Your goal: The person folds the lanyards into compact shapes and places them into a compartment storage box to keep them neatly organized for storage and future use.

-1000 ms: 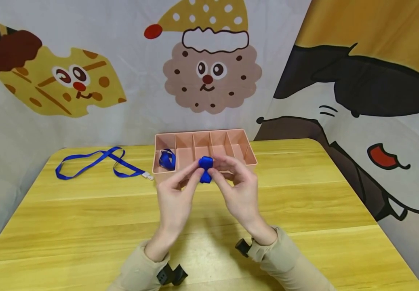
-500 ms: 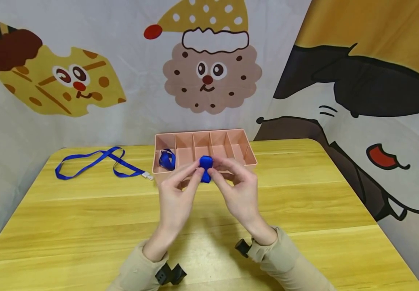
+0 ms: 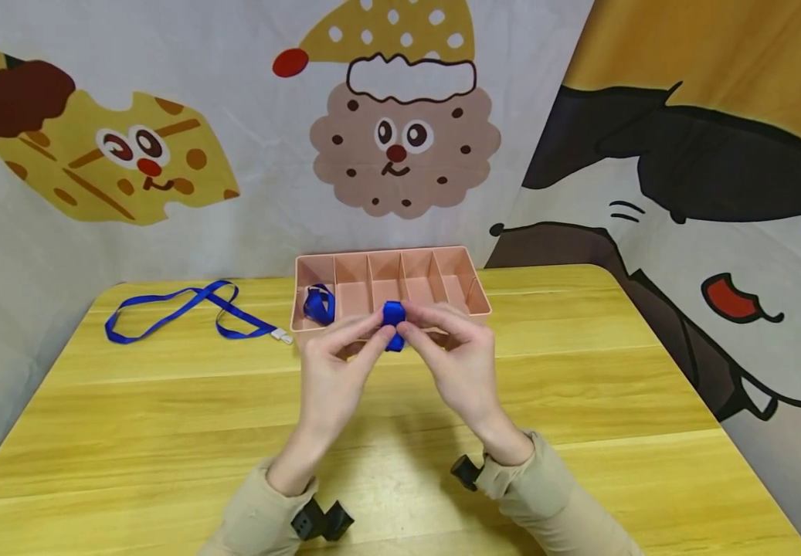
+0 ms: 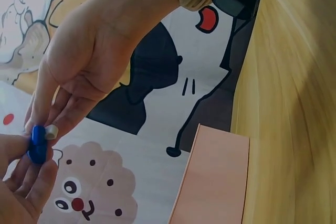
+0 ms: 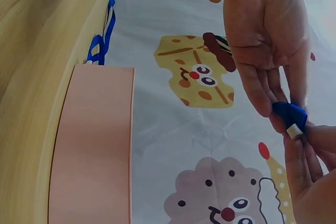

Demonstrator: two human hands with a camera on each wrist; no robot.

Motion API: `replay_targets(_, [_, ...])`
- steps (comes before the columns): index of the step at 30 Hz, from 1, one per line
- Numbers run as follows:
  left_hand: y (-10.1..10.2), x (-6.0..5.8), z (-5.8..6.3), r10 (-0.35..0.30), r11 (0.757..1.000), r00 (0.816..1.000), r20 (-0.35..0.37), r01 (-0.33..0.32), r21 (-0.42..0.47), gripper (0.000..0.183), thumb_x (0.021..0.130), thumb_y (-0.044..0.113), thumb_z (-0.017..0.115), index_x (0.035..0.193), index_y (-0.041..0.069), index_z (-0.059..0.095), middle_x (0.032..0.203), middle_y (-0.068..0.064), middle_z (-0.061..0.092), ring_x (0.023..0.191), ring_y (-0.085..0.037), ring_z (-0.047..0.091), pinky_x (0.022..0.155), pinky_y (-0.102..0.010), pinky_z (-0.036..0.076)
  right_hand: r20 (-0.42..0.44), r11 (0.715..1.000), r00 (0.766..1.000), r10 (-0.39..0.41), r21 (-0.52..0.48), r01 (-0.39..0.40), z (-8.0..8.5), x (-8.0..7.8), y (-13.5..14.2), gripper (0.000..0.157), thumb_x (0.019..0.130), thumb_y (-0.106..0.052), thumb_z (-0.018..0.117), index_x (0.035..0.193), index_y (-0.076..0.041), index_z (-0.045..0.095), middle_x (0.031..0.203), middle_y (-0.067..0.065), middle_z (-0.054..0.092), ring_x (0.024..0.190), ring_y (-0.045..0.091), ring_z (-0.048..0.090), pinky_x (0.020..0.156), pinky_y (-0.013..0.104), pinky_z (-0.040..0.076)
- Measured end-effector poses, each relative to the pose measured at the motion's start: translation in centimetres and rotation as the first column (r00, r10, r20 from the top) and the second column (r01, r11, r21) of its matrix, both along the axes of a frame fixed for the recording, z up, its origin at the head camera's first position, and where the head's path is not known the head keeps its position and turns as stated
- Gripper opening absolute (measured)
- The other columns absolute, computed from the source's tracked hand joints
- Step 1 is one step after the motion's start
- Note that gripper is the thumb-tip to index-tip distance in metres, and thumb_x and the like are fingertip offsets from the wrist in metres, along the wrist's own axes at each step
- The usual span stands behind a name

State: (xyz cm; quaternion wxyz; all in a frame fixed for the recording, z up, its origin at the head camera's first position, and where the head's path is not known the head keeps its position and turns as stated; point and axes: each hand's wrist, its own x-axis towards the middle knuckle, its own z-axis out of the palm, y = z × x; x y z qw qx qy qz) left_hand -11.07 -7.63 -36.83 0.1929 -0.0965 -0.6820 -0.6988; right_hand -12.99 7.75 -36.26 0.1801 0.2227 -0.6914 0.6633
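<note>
A blue lanyard [image 3: 394,313], wound into a small bundle, is held up between both hands in front of the pink box. My left hand [image 3: 334,371] pinches its left side between thumb and fingers. From the right, my right hand [image 3: 461,363] pinches the same bundle. A white clip [image 4: 51,132] sticks out of the bundle in the left wrist view; the right wrist view shows this white end under the blue strap [image 5: 290,115]. The fingers hide part of the bundle in the head view.
Behind the hands stands a pink box [image 3: 353,297] with several compartments; its leftmost one holds a coiled blue lanyard [image 3: 320,304]. Another lanyard [image 3: 178,313] with a white clip lies loosely spread on the wooden table [image 3: 164,432], left of the box. A printed cloth [image 3: 254,232] hangs behind.
Both hands keep their pinch on the lanyard bundle, which shifts and turns slightly between the fingertips. The left forearm moves a little to the left. The box and the spread lanyard stay put.
</note>
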Motion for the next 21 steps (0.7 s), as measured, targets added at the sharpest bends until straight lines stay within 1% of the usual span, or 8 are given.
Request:
replay_targets(1, [-0.01, 0.01, -0.01, -0.004, 1.0, 1.0, 0.007, 0.003, 0.008, 0.027, 0.091, -0.009, 0.075, 0.117, -0.01, 0.074, 0.11, -0.03, 0.077, 0.088, 0.005, 0.073, 0.077, -0.018, 0.063, 0.019, 1.0, 1.0, 0.012, -0.016, -0.012, 0.03, 0.0, 0.05, 0.025, 0.094, -0.003, 0.077, 0.111, 0.015, 0.074, 0.103, -0.006, 0.079, 0.093, 0.005, 0.075, 0.079, 0.026, 0.066])
replay_targets(3, [-0.01, 0.04, -0.05, -0.016, 0.999, 1.0, 0.023, 0.016, 0.029, 0.028, 0.09, -0.01, 0.075, 0.118, -0.011, 0.074, 0.11, -0.031, 0.076, 0.088, 0.004, 0.073, 0.077, -0.019, 0.063, 0.055, 0.999, 0.998, 0.032, -0.045, -0.029, 0.12, -0.01, 0.14, 0.024, 0.093, 0.002, 0.076, 0.111, 0.017, 0.073, 0.102, -0.016, 0.077, 0.092, 0.004, 0.075, 0.08, 0.026, 0.066])
replay_targets(5, [-0.01, 0.04, -0.1, -0.029, 0.999, 0.999, 0.036, 0.027, 0.046, 0.03, 0.089, -0.011, 0.075, 0.119, -0.011, 0.073, 0.111, -0.032, 0.076, 0.087, 0.004, 0.074, 0.078, -0.019, 0.063, 0.086, 0.997, 0.995, 0.045, -0.062, -0.04, 0.18, -0.05, 0.22, 0.026, 0.092, 0.002, 0.076, 0.112, 0.019, 0.072, 0.101, -0.02, 0.077, 0.092, 0.003, 0.075, 0.08, 0.026, 0.066])
replay_targets(8, [0.02, -0.03, -0.17, -0.036, 0.997, 0.998, 0.047, 0.033, 0.068, 0.03, 0.089, -0.012, 0.074, 0.119, -0.012, 0.072, 0.113, -0.032, 0.075, 0.088, 0.004, 0.073, 0.079, -0.018, 0.063, 0.115, 0.997, 0.991, 0.066, -0.057, -0.06, 0.29, -0.07, 0.32, 0.028, 0.093, 0.001, 0.076, 0.114, 0.018, 0.071, 0.103, -0.02, 0.077, 0.094, 0.003, 0.075, 0.082, 0.027, 0.066])
replay_targets(10, [0.06, -0.08, -0.24, -0.029, 0.997, 0.998, 0.047, 0.025, 0.077, 0.03, 0.089, -0.013, 0.074, 0.119, -0.012, 0.072, 0.114, -0.033, 0.074, 0.088, 0.004, 0.073, 0.079, -0.018, 0.063, 0.121, 0.996, 0.989, 0.085, -0.041, -0.081, 0.36, -0.09, 0.42, 0.028, 0.095, 0.0, 0.075, 0.116, 0.017, 0.071, 0.104, -0.02, 0.077, 0.095, 0.004, 0.074, 0.082, 0.029, 0.066])
replay_targets(14, [0.16, -0.07, -0.35, -0.015, 0.996, 0.999, 0.037, 0.012, 0.091, 0.03, 0.089, -0.013, 0.073, 0.119, -0.012, 0.072, 0.113, -0.033, 0.074, 0.087, 0.004, 0.073, 0.078, -0.017, 0.063, 0.115, 0.993, 0.987, 0.116, -0.027, -0.114, 0.47, -0.03, 0.51, 0.025, 0.095, 0.008, 0.07, 0.119, 0.017, 0.07, 0.105, -0.018, 0.077, 0.097, 0.003, 0.074, 0.083, 0.03, 0.066])
replay_targets(18, [0.31, 0.03, -0.48, -0.007, 0.996, 0.999, 0.031, 0.004, 0.091, 0.03, 0.089, -0.013, 0.073, 0.119, -0.013, 0.071, 0.114, -0.034, 0.074, 0.087, 0.005, 0.073, 0.078, -0.016, 0.062, 0.095, 0.993, 0.989, 0.114, -0.045, -0.11, 0.28, 0.09, 0.28, 0.025, 0.094, 0.012, 0.069, 0.118, 0.019, 0.068, 0.107, -0.017, 0.075, 0.099, 0.003, 0.073, 0.084, 0.03, 0.066])
replay_targets(21, [0.39, 0.11, -0.54, -0.005, 0.995, 0.999, 0.033, 0.002, 0.099, 0.03, 0.089, -0.013, 0.073, 0.119, -0.014, 0.071, 0.115, -0.033, 0.074, 0.087, 0.005, 0.073, 0.079, -0.016, 0.062, 0.081, 0.994, 0.992, 0.098, -0.049, -0.095, 0.09, 0.16, 0.12, 0.024, 0.093, 0.013, 0.069, 0.117, 0.02, 0.069, 0.107, -0.017, 0.073, 0.099, 0.004, 0.072, 0.083, 0.03, 0.066])
